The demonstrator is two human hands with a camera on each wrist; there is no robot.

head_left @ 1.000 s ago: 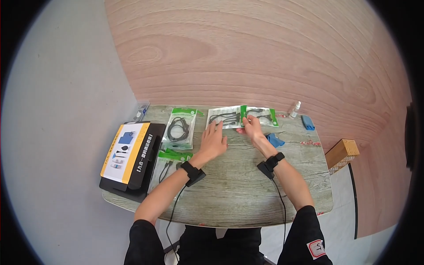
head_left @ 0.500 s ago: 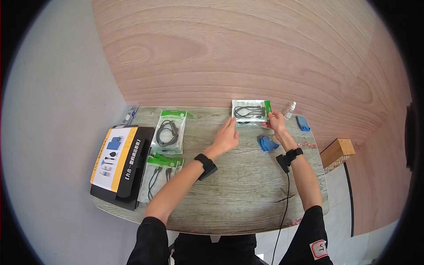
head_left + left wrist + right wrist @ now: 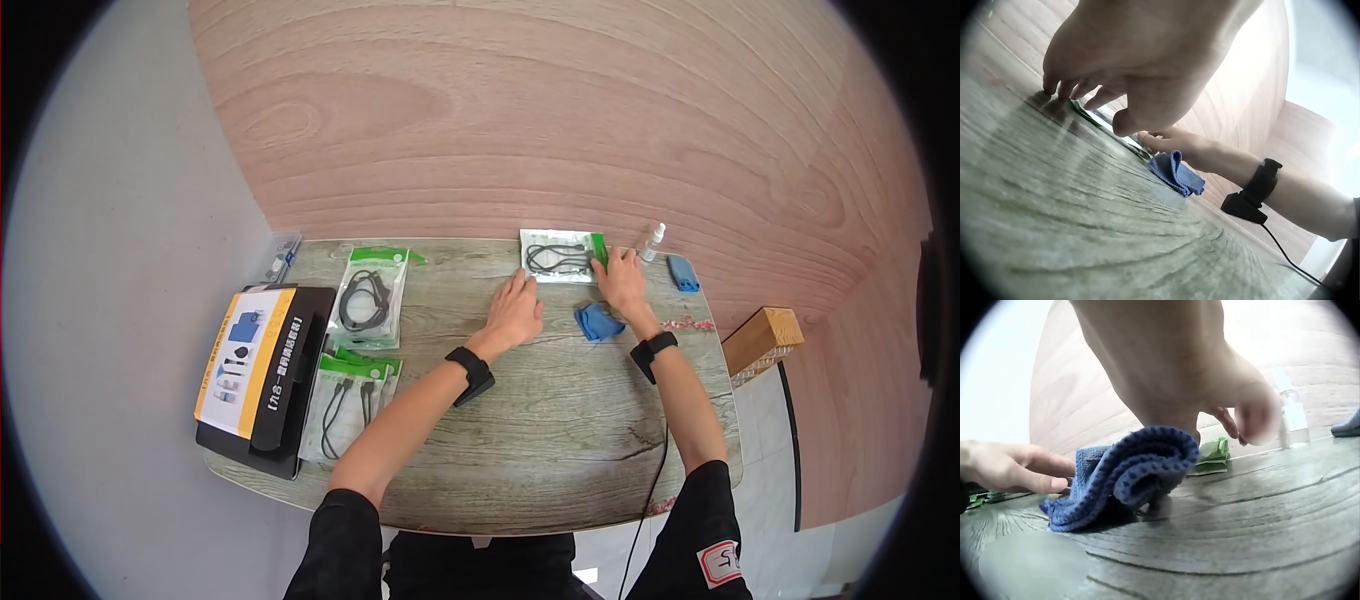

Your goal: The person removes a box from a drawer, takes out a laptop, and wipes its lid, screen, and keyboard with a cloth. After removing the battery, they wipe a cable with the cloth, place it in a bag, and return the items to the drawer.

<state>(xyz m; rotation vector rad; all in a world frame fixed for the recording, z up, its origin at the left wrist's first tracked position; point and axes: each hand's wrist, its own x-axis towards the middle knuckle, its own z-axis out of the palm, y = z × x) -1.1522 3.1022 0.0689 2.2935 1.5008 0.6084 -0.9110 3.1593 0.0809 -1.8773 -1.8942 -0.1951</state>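
Note:
A clear bag with a looped dark cable and a green end lies flat at the back of the table. My left hand has its fingertips at the bag's lower left corner, fingers loosely extended. Over the bag's green right end rests my right hand, its fingers spread and touching the edge. The left wrist view shows the bag low on the table beyond the left fingers. A crumpled blue cloth sits just below the right hand, close to its wrist.
Another bagged cable lies left of centre, with more bagged cables nearer me. A black box with a yellow and white label stands at the left edge. A small spray bottle and a blue folded item stand back right.
The left of two overlapping bags has moved right, on top of the other, and now lies flat. Both hands followed it rightward. My right hand has loosened its pinch on the green end.

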